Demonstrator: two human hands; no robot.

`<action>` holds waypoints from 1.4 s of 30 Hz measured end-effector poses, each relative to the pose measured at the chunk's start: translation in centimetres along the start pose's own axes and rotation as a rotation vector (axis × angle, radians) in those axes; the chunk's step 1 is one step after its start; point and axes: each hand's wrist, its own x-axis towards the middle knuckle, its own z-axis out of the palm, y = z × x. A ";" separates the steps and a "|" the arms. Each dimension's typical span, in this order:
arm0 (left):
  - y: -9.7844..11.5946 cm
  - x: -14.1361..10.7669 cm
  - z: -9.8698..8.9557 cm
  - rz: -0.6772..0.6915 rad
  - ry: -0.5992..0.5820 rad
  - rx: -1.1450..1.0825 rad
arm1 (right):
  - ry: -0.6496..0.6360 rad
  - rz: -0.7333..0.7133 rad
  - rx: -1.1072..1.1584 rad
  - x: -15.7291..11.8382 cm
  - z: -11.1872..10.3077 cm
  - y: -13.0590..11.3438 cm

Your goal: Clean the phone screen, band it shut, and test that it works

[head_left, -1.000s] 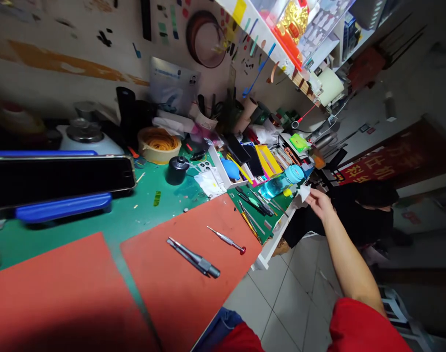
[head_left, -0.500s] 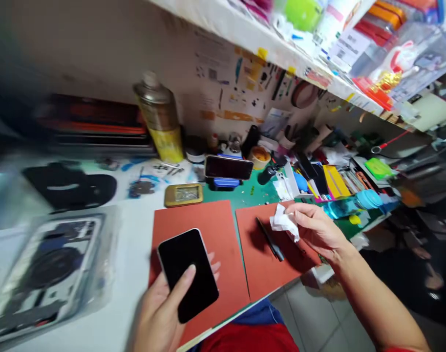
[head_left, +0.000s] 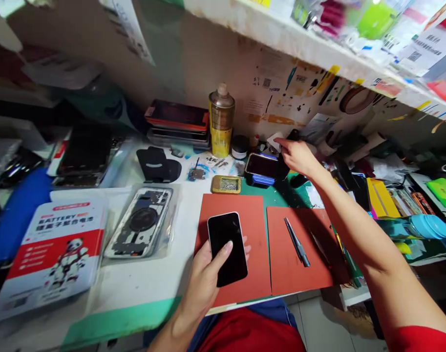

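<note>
Phone [head_left: 233,261] hovers above a red mat [head_left: 252,222] on cluttered bench [head_left: 188,217].

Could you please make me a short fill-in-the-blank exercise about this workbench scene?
1. The left hand holds a black-screened ____.
2. At the fingers of the right hand is a piece of paper coloured ____.
3. The lower part of the spray can is mostly ____.
4. The red-and-white package reads ____ in large English capitals.

Missing words: phone; white; yellow; BATTERY.

Black rectangular smartphone [head_left: 234,261], smooth and glossy; red-orange rectangular mats [head_left: 258,264], matt; tall yellow-and-silver cylindrical can [head_left: 222,120], shiny metal; light-blue round bottle cap [head_left: 430,227], smooth plastic.
</note>
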 end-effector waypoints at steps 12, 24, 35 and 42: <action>0.2 -0.4 -1.2 -0.025 -0.026 -0.111 | -0.026 0.005 0.064 -1.1 0.9 -1.1; 0.3 -0.2 -0.9 0.032 0.012 -0.158 | 0.009 0.062 0.134 -0.7 0.0 -1.3; 0.5 -0.1 -1.4 0.086 0.095 -0.136 | -0.180 0.229 0.991 -19.3 -0.4 -14.3; -0.2 -0.4 -1.0 0.156 0.048 -0.053 | -0.035 0.596 1.323 -23.8 2.4 -22.1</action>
